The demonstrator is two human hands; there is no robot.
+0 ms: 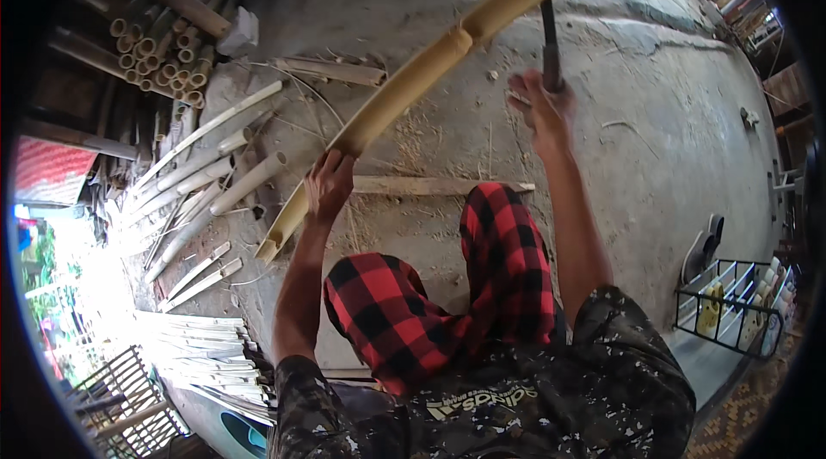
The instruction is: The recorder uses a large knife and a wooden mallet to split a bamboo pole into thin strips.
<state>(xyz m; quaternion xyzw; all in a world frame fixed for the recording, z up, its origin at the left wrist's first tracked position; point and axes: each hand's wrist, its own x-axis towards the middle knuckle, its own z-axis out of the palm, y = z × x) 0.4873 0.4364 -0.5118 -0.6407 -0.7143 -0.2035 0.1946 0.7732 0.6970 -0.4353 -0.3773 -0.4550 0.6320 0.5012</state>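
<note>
Split bamboo: it slants across my view from beside the left shin to the top right, hollow face up, one node ridge showing; I see it held above the floor.
Left hand: my left hand [329, 185] grasps the edge of the split bamboo [404, 89] toward its lower end.
Right hand: my right hand [545, 106] is curled, loosely as I read it, round the handle of a long dark tool [550, 37], probably a blade.
Tool and bamboo: they cross near the far end; I cannot tell whether they touch.
Handling: I would firm up both grips, brace the lower end, and keep the left fingers well back from the tool's path.
Node: I would go gently there, since the ridge may catch an edge.
Floor: grey concrete [654, 149], strewn with shavings, a wooden strip [443, 186] lying before the knees.
Left side: bundled poles [163, 63], loose poles [249, 184], and pale slats [202, 351] near bright daylight.
Right side: a shoe rack [685, 293] with yellow footwear [710, 310].
</note>
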